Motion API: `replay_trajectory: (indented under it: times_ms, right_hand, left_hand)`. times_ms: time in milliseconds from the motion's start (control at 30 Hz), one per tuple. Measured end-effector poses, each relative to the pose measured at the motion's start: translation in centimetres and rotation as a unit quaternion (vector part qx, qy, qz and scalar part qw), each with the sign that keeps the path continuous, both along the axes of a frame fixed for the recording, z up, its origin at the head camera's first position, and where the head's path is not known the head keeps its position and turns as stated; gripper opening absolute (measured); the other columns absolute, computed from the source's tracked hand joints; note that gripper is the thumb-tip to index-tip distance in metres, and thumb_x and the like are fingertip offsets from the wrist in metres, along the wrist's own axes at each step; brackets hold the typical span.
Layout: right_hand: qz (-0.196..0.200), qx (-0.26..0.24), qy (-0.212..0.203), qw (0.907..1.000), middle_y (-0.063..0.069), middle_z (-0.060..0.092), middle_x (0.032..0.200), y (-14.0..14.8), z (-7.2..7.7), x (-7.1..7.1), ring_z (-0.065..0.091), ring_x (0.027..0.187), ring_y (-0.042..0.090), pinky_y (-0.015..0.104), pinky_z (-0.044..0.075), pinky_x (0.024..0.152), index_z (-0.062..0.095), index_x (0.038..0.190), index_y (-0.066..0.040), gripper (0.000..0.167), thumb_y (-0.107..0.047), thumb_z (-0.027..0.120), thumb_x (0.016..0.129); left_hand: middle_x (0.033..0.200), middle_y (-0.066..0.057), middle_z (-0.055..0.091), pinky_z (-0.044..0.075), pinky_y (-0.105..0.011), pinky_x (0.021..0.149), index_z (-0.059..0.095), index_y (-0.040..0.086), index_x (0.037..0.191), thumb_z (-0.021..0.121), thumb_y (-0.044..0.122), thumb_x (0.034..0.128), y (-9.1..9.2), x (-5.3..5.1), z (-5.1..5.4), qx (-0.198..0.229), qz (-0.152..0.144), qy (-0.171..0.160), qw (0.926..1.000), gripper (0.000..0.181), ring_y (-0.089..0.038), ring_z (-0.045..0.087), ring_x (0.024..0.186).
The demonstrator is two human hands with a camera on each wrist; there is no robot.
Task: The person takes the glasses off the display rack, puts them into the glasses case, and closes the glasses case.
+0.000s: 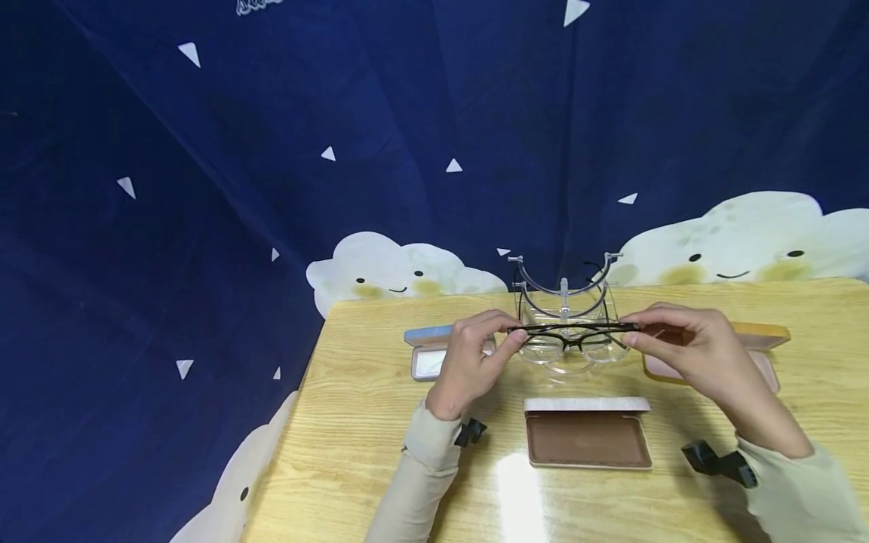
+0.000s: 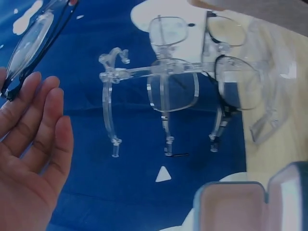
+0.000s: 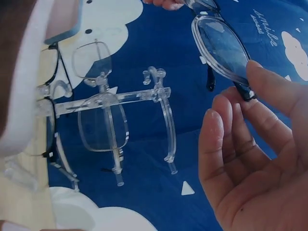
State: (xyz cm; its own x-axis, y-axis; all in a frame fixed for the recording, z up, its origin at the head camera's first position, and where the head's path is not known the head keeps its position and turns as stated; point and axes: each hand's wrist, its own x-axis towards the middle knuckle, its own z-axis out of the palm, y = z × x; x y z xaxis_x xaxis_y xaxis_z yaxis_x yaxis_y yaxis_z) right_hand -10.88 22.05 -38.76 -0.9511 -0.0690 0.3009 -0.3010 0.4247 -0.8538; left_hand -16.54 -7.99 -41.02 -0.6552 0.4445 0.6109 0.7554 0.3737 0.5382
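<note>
**Two pairs on the stand, a third up in both hands!**

And here it is, the dark-topped pair of eyeglasses (image 3: 221,45), held aloft! Left hand (image 1: 468,362) pinching one end between thumb and fingers, right hand (image 1: 699,347) doing the same at the other. The head view lays the pair across the clear display stand (image 1: 564,298), but both wrist views show cloth between, so it looks to be off the arms.

Now the tally! A thin-rimmed pair of eyeglasses (image 3: 102,122) sits on the stand's middle tier, and a black-framed pair of eyeglasses (image 2: 236,82) on the tier below. The top tier? Bare in both wrist views.

Down on the wooden table (image 1: 353,422), three lids up: the blue case (image 1: 424,337) on the left, the white case (image 1: 588,441) nearest us, brown lining on show, and the yellow case (image 1: 763,335) partly behind the right hand.

So the score, as I judge it: two pairs placed, one unsettled, neither on a tier nor in a case. Which way it's travelling, I can't tell. Leftover work: setting that pair down, and perhaps shutting those cases.
</note>
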Motion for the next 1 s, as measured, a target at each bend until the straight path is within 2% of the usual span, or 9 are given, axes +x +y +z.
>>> replay_trajectory:
  times_ms: [167, 300, 367, 500, 633, 800, 1000]
  right_hand:
    - [0.016, 0.013, -0.014, 0.9997, -0.023, 0.075, 0.094, 0.4, -0.9, 0.8, 0.070, 0.072, -0.001, 0.017, 0.056, 0.060, 0.079, 0.109, -0.002, 0.020, -0.001, 0.080, 0.090]
    - [0.022, 0.023, 0.004, 0.9995, -0.021, 0.073, 0.092, 0.6, -1.6, 1.3, 0.069, 0.074, -0.002, 0.015, 0.055, 0.063, 0.079, 0.106, -0.002, 0.020, 0.004, 0.080, 0.087]
    - [0.025, 0.027, 0.021, 0.9991, -0.021, 0.073, 0.090, 0.7, -2.0, 1.6, 0.067, 0.075, -0.003, 0.012, 0.054, 0.065, 0.080, 0.104, -0.004, 0.022, 0.007, 0.081, 0.084]
    - [0.036, 0.018, 0.041, 0.9983, -0.021, 0.073, 0.090, 0.9, -3.0, 2.0, 0.067, 0.076, -0.006, 0.009, 0.054, 0.067, 0.080, 0.101, -0.003, 0.028, 0.014, 0.081, 0.079]
    - [0.041, 0.019, 0.021, 0.9988, -0.017, 0.074, 0.089, 1.0, -3.7, 2.6, 0.066, 0.075, -0.005, 0.010, 0.053, 0.066, 0.080, 0.100, -0.005, 0.024, 0.010, 0.082, 0.081]
    - [0.057, 0.041, -0.009, 0.9975, -0.013, 0.074, 0.081, 1.1, -4.6, 3.8, 0.066, 0.072, -0.003, 0.013, 0.054, 0.063, 0.079, 0.098, -0.006, 0.018, 0.005, 0.082, 0.084]
    - [0.076, 0.050, -0.023, 0.9956, -0.018, 0.074, 0.081, 1.7, -6.6, 4.5, 0.066, 0.072, -0.003, 0.014, 0.053, 0.062, 0.079, 0.098, -0.003, 0.018, 0.007, 0.081, 0.083]
  left_hand:
    - [0.084, 0.002, 0.076, 0.049, -0.012, 0.073, 0.077, 0.012, 0.091, 0.067, 0.022, 0.1023, -0.4, 0.8, -0.9, -0.035, -0.001, -0.019, 0.9992, 0.018, -0.004, 0.066, 0.075]
    - [0.082, 0.005, 0.075, 0.043, -0.009, 0.068, 0.077, 0.014, 0.089, 0.068, 0.025, 0.1024, -0.6, 1.3, -1.4, -0.064, -0.002, -0.024, 0.9977, 0.020, -0.001, 0.060, 0.071]
    - [0.082, 0.006, 0.074, 0.042, -0.009, 0.066, 0.077, 0.014, 0.088, 0.067, 0.025, 0.1027, -0.6, 1.7, -1.6, -0.075, -0.007, -0.025, 0.9969, 0.021, -0.002, 0.057, 0.069]
    - [0.081, 0.006, 0.073, 0.047, -0.011, 0.069, 0.077, 0.015, 0.086, 0.067, 0.026, 0.1029, -0.7, 2.4, -1.8, -0.086, -0.014, -0.031, 0.9957, 0.023, -0.002, 0.059, 0.072]
    - [0.082, 0.005, 0.074, 0.053, -0.014, 0.074, 0.078, 0.014, 0.088, 0.067, 0.028, 0.1030, -0.9, 3.3, -2.3, -0.095, -0.019, -0.062, 0.9934, 0.023, -0.001, 0.062, 0.077]
    - [0.083, 0.005, 0.076, 0.050, -0.009, 0.067, 0.079, 0.013, 0.091, 0.066, 0.030, 0.1034, -1.3, 4.6, -3.4, -0.113, -0.043, -0.108, 0.9867, 0.025, 0.004, 0.057, 0.070]
    - [0.072, 0.011, 0.070, 0.043, -0.003, 0.061, 0.079, 0.017, 0.089, 0.064, 0.035, 0.1046, -1.2, 5.2, -4.9, -0.152, -0.064, -0.120, 0.9789, 0.028, 0.013, 0.048, 0.062]
